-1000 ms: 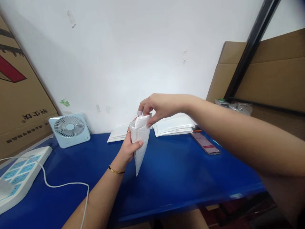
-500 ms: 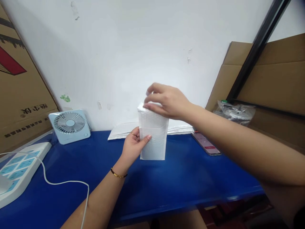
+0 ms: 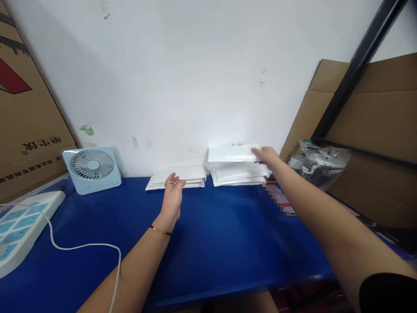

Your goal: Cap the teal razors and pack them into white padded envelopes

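Observation:
Pinched at its right end in my right hand [image 3: 266, 156] is a white bubble mailer [image 3: 231, 153], held flat near the wall. Beneath it lies a stack of white mailers [image 3: 237, 174]; whether the held one touches the stack I cannot tell. My left hand [image 3: 172, 198] is open, fingers curved and apart, with nothing in it. Just behind that hand, another stack of white mailers [image 3: 192, 176] rests against the wall. A ring and a dark-and-gold bracelet show on the left hand and wrist.
On the blue table [image 3: 215, 243], a light-blue fan [image 3: 93, 167] and a white power strip [image 3: 31, 226] stand at left. A white cable [image 3: 87, 245] crosses my left forearm. At right are a blurred-out phone [image 3: 278, 198], a clear plastic bag [image 3: 325, 161] and cardboard [image 3: 374, 113].
The upright mailer before me is gone from my left hand, which has opened. My right hand has moved right and back, now gripping a mailer over the right stack.

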`<action>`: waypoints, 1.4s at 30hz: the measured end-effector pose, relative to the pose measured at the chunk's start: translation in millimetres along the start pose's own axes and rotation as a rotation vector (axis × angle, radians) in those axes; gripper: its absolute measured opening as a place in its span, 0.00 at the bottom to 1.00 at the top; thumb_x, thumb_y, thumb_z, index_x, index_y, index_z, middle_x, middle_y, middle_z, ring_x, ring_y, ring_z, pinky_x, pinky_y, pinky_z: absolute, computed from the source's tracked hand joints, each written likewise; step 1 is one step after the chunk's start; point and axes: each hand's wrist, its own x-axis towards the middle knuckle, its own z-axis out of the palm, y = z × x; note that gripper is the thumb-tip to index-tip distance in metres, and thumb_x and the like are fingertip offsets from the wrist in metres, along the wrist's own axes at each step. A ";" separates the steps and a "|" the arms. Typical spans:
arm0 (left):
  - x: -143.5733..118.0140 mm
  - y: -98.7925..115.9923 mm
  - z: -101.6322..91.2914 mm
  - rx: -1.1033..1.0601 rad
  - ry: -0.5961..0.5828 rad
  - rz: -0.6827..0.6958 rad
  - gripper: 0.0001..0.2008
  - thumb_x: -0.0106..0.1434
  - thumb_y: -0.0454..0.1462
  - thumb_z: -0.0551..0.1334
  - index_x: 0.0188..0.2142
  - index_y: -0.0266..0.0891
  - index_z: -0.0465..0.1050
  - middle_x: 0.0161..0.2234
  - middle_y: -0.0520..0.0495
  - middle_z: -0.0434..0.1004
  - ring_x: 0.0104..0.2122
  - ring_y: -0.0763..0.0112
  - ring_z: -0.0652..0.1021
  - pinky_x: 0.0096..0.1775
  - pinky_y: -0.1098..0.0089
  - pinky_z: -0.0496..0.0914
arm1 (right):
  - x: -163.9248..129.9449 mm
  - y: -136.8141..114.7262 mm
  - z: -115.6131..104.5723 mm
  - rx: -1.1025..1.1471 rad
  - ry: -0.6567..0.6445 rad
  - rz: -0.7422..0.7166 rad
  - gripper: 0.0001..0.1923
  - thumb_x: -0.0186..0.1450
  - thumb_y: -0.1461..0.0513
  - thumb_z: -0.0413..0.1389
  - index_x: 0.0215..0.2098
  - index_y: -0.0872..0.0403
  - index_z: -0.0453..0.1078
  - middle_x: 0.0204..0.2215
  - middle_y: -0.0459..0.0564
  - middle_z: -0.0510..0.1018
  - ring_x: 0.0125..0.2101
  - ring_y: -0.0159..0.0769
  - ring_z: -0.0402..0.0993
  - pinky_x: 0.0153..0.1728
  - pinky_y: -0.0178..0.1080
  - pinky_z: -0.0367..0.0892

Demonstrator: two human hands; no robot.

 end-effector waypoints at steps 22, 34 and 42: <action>19.7 -25.8 -11.2 -0.523 -0.209 -0.442 0.13 0.61 0.46 0.57 0.41 0.40 0.65 0.46 0.43 0.73 0.47 0.67 0.75 0.46 0.67 0.71 | -119.2 -68.8 103.7 -0.372 -0.199 -0.912 0.20 0.67 0.64 0.42 0.55 0.51 0.64 0.49 0.54 0.75 0.43 0.42 0.75 0.41 0.40 0.67; -12.2 -0.2 25.8 -0.489 -0.058 0.093 0.26 0.52 0.38 0.67 0.50 0.42 0.64 0.41 0.48 0.75 0.46 0.67 0.75 0.48 0.68 0.68 | -148.4 37.0 86.6 0.161 -0.517 -0.700 0.50 0.53 0.49 0.62 0.66 0.51 0.43 0.63 0.57 0.54 0.61 0.47 0.54 0.58 0.49 0.56; -19.4 51.9 60.5 -0.300 -0.175 0.251 0.28 0.52 0.41 0.68 0.51 0.39 0.64 0.46 0.43 0.72 0.51 0.60 0.71 0.52 0.62 0.65 | -139.1 47.8 100.3 0.340 -0.607 -0.647 0.63 0.42 0.47 0.67 0.67 0.50 0.39 0.64 0.58 0.51 0.62 0.52 0.49 0.60 0.52 0.49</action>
